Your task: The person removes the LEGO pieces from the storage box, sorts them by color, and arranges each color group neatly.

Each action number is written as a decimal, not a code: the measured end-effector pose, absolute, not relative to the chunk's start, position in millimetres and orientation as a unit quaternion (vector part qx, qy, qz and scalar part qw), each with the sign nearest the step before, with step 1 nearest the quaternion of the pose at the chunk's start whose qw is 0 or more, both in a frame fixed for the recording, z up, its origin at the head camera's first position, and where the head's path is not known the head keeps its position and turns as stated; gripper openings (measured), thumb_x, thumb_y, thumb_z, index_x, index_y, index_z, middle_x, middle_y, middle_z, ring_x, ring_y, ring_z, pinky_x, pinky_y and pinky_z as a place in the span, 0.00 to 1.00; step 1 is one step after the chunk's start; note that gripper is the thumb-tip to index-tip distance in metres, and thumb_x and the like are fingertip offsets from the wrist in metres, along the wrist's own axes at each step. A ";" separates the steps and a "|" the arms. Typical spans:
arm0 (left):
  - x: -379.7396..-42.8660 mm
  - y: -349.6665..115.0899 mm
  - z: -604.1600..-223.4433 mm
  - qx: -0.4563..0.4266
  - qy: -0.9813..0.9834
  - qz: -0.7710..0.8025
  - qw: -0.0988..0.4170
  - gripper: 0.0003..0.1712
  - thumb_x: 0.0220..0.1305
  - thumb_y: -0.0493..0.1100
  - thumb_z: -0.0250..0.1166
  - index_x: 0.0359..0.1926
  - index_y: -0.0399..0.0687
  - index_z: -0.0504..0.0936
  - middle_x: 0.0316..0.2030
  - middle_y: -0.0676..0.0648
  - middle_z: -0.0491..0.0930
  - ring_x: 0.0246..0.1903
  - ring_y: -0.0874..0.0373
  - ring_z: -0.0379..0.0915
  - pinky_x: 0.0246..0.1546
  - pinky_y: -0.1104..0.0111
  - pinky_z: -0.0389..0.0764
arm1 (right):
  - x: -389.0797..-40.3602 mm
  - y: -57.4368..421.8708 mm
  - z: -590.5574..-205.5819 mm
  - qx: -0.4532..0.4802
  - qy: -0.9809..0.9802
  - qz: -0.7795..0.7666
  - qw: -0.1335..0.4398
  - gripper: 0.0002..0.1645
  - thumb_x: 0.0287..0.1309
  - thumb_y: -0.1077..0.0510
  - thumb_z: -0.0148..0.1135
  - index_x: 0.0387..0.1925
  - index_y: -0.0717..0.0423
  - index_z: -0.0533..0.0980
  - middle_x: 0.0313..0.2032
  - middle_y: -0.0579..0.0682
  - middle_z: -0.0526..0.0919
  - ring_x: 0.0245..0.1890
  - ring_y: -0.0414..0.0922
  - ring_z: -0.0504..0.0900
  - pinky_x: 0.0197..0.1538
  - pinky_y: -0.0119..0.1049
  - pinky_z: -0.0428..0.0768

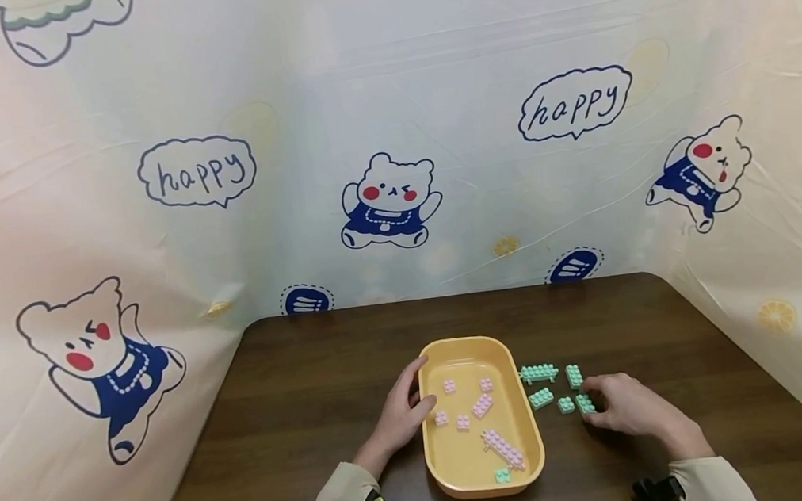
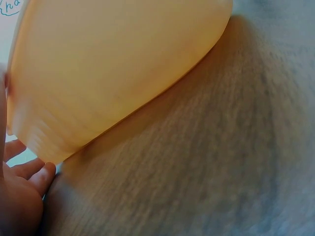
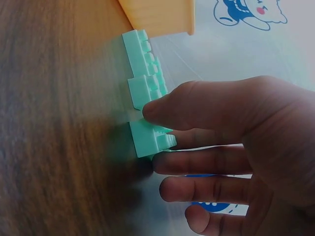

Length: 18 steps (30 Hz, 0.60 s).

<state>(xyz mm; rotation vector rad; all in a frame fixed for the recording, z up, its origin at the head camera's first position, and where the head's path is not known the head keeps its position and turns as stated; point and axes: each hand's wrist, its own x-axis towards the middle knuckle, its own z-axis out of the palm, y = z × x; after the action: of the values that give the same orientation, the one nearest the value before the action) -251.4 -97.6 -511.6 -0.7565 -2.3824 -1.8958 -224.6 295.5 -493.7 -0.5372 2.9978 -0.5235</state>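
Observation:
My left hand (image 1: 402,409) holds the left side of a yellow tray (image 1: 438,470), its thumb over the rim. In the left wrist view, its fingers (image 2: 42,177) lie against the tray's outer wall. My right hand (image 1: 625,404) is right of the tray, with thumb and fingers about a green toy building block (image 1: 585,404) on the table. In the right wrist view, the thumb (image 3: 172,109) lies along the block's near end and the fingertips at its other side. Other green blocks (image 1: 541,398) lie between this hand and the tray.
Several pink blocks (image 1: 482,406) lie spread in the tray, with a long pink block (image 1: 503,449) near its front end. A small green block (image 1: 503,475) sits beside that. The dark wooden table (image 1: 301,418) meets a printed curtain (image 1: 386,85) behind and at both sides.

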 end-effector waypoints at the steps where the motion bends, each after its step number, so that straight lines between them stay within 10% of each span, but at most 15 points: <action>1: -251.4 -97.5 -511.3 -0.241 -0.760 -0.604 0.003 0.37 0.63 0.29 0.58 0.72 0.34 0.56 0.70 0.31 0.57 0.67 0.36 0.60 0.63 0.47 0.68 | -225.0 295.7 -493.7 -0.173 0.970 -0.171 0.026 0.20 0.47 0.51 0.74 0.42 0.55 0.81 0.30 0.41 0.80 0.24 0.34 0.69 0.28 0.30 0.71; 18: -251.1 -97.8 -511.3 -0.238 -0.762 -0.601 0.008 0.37 0.63 0.29 0.59 0.72 0.35 0.57 0.70 0.32 0.57 0.67 0.36 0.60 0.62 0.46 0.68 | -223.2 296.9 -485.4 -0.184 0.967 -0.177 0.001 0.21 0.49 0.51 0.73 0.43 0.57 0.81 0.32 0.43 0.82 0.27 0.34 0.75 0.29 0.30 0.75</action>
<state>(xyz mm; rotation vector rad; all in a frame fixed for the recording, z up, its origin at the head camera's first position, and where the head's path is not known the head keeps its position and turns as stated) -251.1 -97.8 -511.3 -0.7447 -2.3836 -1.8803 -223.2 296.9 -485.4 -0.5779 3.0360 -0.5560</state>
